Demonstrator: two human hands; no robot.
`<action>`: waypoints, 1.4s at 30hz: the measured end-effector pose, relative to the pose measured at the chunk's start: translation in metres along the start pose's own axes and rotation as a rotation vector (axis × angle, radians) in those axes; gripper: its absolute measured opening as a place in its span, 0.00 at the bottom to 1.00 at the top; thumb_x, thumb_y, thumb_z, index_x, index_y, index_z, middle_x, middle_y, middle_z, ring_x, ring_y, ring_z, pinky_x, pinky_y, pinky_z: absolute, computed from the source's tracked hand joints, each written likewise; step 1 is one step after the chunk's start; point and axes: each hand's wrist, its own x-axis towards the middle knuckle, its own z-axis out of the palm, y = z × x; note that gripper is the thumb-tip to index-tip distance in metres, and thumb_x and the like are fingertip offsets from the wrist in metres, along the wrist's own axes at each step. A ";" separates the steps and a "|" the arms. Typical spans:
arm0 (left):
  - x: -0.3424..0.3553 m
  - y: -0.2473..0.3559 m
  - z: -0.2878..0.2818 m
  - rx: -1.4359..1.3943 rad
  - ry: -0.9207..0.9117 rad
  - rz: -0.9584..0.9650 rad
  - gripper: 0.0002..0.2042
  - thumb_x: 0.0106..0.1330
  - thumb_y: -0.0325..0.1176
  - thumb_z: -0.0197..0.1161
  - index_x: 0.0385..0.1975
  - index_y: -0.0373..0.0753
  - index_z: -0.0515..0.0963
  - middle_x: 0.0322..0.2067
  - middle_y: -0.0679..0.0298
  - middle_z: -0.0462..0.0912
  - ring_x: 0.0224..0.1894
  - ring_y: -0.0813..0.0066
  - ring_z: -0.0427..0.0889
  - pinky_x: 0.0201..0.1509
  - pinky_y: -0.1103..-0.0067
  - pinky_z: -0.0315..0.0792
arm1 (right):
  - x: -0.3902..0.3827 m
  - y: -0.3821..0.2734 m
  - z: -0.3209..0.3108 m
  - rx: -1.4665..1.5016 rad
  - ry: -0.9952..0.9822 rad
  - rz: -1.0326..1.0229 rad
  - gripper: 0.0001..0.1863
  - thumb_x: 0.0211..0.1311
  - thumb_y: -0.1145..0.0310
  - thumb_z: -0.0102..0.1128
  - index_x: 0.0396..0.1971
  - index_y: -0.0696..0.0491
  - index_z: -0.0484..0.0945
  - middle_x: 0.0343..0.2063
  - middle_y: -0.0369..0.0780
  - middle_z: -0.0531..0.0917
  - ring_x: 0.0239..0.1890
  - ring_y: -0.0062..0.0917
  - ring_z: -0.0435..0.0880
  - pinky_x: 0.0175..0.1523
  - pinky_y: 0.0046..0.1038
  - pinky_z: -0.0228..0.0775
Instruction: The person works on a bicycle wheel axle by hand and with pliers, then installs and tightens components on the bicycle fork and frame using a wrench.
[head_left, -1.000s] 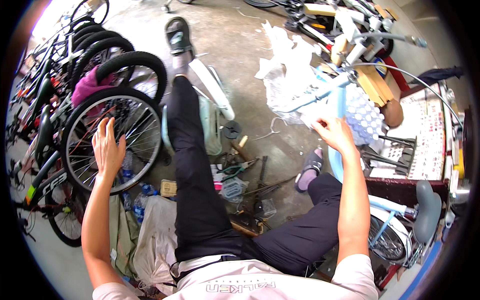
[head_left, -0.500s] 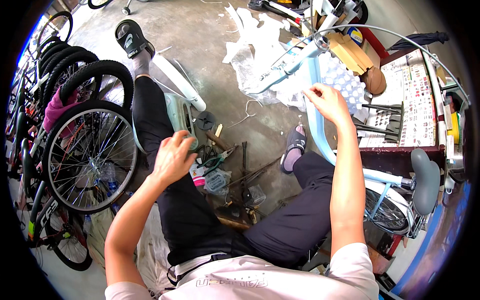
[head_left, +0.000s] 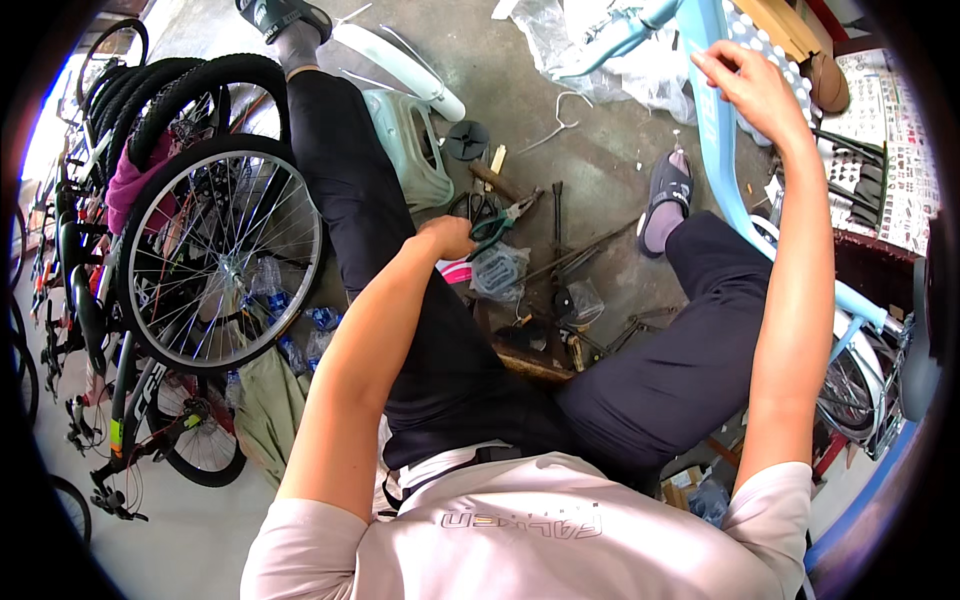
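My left hand (head_left: 448, 238) is low beside my left knee, fingers curled at the handle ends of green-handled pliers (head_left: 506, 219). The pliers lie among tools on the floor, and the hand hides part of their handles. In front of the light blue bicycle frame (head_left: 716, 130), my right hand (head_left: 758, 92) is raised with thumb and fingertips drawn together. Anything small in that pinch is too small to make out. The frame's blue fork-like end (head_left: 630, 40) reaches leftward at the top.
A translucent plastic jug (head_left: 408, 150) and a white mudguard (head_left: 405, 68) lie by my left leg. Several bicycles and a spoked wheel (head_left: 222, 255) crowd the left. A black reel (head_left: 466, 140), a clear plastic box (head_left: 498, 270) and metal rods are on the floor. Newspaper covers a table (head_left: 890, 110) at right.
My left hand has gone down from above my thigh to the pliers' handles. My right hand stays raised by the blue frame. The whole view has shifted, with the floor things now higher and farther right.
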 end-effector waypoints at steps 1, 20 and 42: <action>0.008 -0.002 0.005 -0.002 0.000 -0.012 0.21 0.66 0.48 0.63 0.51 0.40 0.81 0.49 0.52 0.85 0.54 0.50 0.82 0.57 0.60 0.75 | 0.000 -0.002 0.001 0.003 0.008 -0.013 0.26 0.66 0.43 0.58 0.37 0.54 0.83 0.26 0.40 0.83 0.31 0.30 0.81 0.40 0.33 0.70; 0.088 0.132 0.100 -0.208 0.261 0.137 0.17 0.65 0.36 0.65 0.53 0.46 0.76 0.49 0.52 0.81 0.51 0.49 0.82 0.53 0.59 0.77 | -0.088 0.009 0.004 0.544 -0.036 0.106 0.16 0.71 0.55 0.62 0.38 0.56 0.83 0.30 0.30 0.81 0.34 0.12 0.76 0.43 0.19 0.70; -0.233 0.184 -0.093 -1.267 0.682 0.914 0.08 0.70 0.20 0.59 0.47 0.31 0.75 0.37 0.67 0.80 0.37 0.84 0.77 0.42 0.86 0.71 | -0.194 -0.157 -0.005 0.168 0.113 -0.445 0.17 0.56 0.71 0.62 0.46 0.57 0.78 0.42 0.46 0.84 0.51 0.43 0.81 0.61 0.44 0.69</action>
